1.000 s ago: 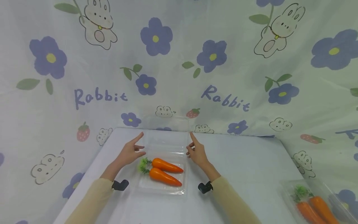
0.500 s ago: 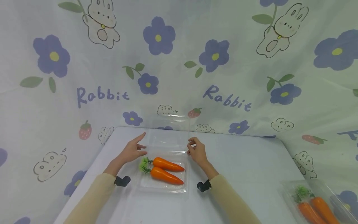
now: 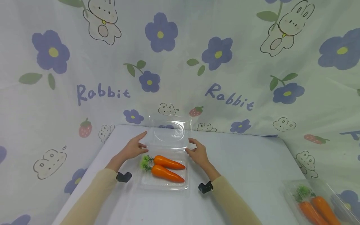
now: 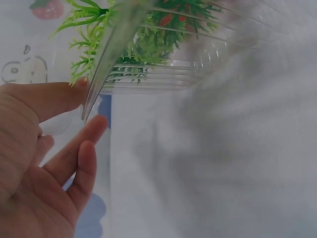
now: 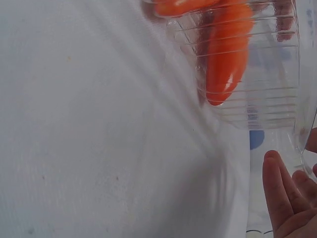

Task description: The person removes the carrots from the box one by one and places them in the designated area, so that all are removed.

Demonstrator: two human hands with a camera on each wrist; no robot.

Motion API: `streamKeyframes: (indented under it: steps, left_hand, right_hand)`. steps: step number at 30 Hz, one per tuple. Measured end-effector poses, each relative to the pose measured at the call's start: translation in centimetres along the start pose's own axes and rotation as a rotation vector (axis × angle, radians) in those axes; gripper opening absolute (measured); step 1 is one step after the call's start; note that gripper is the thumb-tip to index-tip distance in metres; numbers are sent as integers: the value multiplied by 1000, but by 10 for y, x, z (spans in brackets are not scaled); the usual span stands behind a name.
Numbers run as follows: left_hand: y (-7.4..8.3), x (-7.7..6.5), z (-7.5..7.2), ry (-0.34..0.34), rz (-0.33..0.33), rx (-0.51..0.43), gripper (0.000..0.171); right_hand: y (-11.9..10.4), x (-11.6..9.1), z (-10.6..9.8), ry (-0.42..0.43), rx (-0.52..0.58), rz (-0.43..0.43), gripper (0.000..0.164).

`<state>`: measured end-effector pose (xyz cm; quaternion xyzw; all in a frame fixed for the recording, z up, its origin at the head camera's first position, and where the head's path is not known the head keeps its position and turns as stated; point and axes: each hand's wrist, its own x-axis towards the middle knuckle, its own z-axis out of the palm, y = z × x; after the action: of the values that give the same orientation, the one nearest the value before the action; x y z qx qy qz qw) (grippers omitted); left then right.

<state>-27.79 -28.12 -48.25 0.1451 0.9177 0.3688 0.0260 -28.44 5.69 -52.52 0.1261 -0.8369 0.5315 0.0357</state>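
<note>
Two orange carrots with green leafy tops lie side by side in the base of a clear plastic clamshell box. Its lid stands tilted back, away from me. At the box's left rear corner, my left hand has its thumb against the rim, with the fingers loosely extended below. My right hand is at the right rear corner, thumb right at the rim and index finger bent beside the lid. In the right wrist view, the other fingers reach out nearly straight, apart from the base.
A second clear box with orange carrots sits at the table's right front corner. The white table is backed by a curtain printed with flowers and rabbits. Dark camera mounts are strapped to both wrists.
My right index finger, stretched along the lid's side before, has bent, and the right thumb has come to the rim. A bright glare now shows on the lid. The left hand has hardly moved.
</note>
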Motion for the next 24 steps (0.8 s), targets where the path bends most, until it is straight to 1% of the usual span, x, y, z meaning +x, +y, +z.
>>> streamKeyframes:
  steps: [4,11,16,20,24]
  left_hand:
    - [-2,0,0,0,11,-9,90]
    - [-1,0,0,-14,-18,-6,89]
    - [-1,1,-1,-19,-17,0,89]
    - [-3,1,-2,-28,-15,1,90]
    - [-4,3,-2,-40,-12,4,89]
  right_hand:
    - [0,0,0,-10,-2,-2,55]
    - [-1,-3,-1,-19,-12,11,54]
    - [-1,-3,-1,-37,-11,17,55]
    - [0,-3,-1,-53,-33,40,57]
    - [1,-3,-2,-67,-28,58,60]
